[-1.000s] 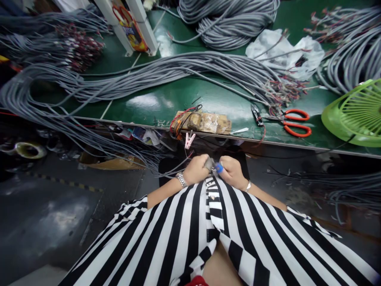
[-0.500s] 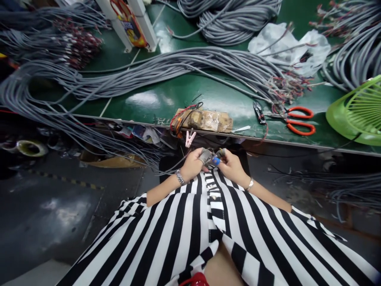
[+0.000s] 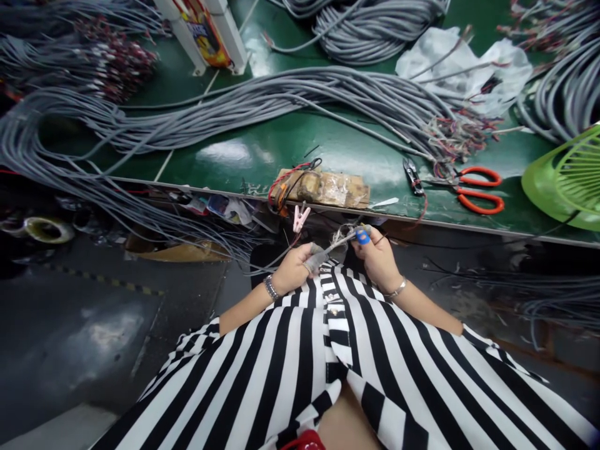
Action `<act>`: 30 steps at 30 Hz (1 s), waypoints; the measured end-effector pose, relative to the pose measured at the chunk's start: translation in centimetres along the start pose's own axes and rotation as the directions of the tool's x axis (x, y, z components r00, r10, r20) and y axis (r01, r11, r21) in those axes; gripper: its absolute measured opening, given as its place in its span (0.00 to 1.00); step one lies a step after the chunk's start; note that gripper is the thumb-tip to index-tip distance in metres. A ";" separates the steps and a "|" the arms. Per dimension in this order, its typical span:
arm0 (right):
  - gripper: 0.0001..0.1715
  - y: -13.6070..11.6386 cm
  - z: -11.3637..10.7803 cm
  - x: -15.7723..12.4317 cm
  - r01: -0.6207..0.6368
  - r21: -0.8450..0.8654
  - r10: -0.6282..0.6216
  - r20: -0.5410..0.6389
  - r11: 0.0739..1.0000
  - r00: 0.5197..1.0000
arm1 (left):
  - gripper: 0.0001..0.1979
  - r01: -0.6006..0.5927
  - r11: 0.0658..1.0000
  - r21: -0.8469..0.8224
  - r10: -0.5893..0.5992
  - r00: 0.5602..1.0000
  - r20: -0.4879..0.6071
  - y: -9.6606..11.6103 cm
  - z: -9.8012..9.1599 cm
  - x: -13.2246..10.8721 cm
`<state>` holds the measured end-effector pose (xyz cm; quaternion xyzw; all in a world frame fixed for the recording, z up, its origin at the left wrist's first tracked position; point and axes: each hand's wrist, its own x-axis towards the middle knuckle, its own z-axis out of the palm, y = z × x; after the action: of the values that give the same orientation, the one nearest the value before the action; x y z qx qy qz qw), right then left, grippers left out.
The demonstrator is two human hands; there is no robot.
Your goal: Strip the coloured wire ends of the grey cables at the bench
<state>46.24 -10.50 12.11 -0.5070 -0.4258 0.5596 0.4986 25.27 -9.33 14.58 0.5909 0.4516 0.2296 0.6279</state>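
Observation:
Between my two hands runs a grey cable (image 3: pixel 338 242), its stripped, frayed-looking end up by the right fingers. My left hand (image 3: pixel 299 267), with grey wrapping on thumb and finger, is closed on the cable's jacket. Blue tape covers a fingertip of my right hand (image 3: pixel 377 257), which pinches the cable's end; the finer strands there are too small to tell apart. Just above the left hand is a pink clothespin (image 3: pixel 301 218) by the table edge. Behind it, a wooden block (image 3: pixel 332 188) with red and black wires lies on the green table (image 3: pixel 229 165).
A long bundle of grey cables (image 3: pixel 262 103) crosses the table and hangs off its left edge. Orange-handled scissors (image 3: pixel 480 189) and small snips (image 3: pixel 412 177) lie to the right, beside a green fan (image 3: pixel 567 178). A plastic bag (image 3: pixel 435 56) sits further back.
My hands have moved apart, the left to the left and the right to the right and slightly up. The cable stretched between them now shows.

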 end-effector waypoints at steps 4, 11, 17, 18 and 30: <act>0.27 -0.7 0.7 -0.2 0.012 0.121 -0.023 0.098 0.993 0.995 | 0.19 -0.015 0.999 -0.037 0.016 0.999 0.042 0.7 0.1 -0.3; 0.26 -1.7 1.8 -0.2 -0.058 0.125 0.031 0.214 0.990 0.976 | 0.21 0.008 0.996 -0.087 -0.001 0.997 0.077 0.3 0.2 0.0; 0.17 -1.5 1.4 0.2 -0.038 0.095 0.015 0.230 0.995 0.973 | 0.20 0.070 0.969 -0.237 -0.047 0.994 0.101 0.2 0.0 0.1; 0.16 -1.4 1.3 0.3 -0.034 0.100 0.009 0.244 0.994 0.970 | 0.20 0.077 0.961 -0.265 -0.049 0.993 0.111 0.2 -0.1 0.1; 0.22 -0.8 3.0 0.9 -0.445 0.344 0.280 0.434 0.827 0.856 | 0.25 0.027 0.991 -0.132 0.013 0.956 0.293 0.1 -1.1 0.2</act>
<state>43.41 -9.38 13.16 -0.3431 -0.2697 0.8096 0.3924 24.46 -8.55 14.72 0.5732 0.3390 0.1671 0.7270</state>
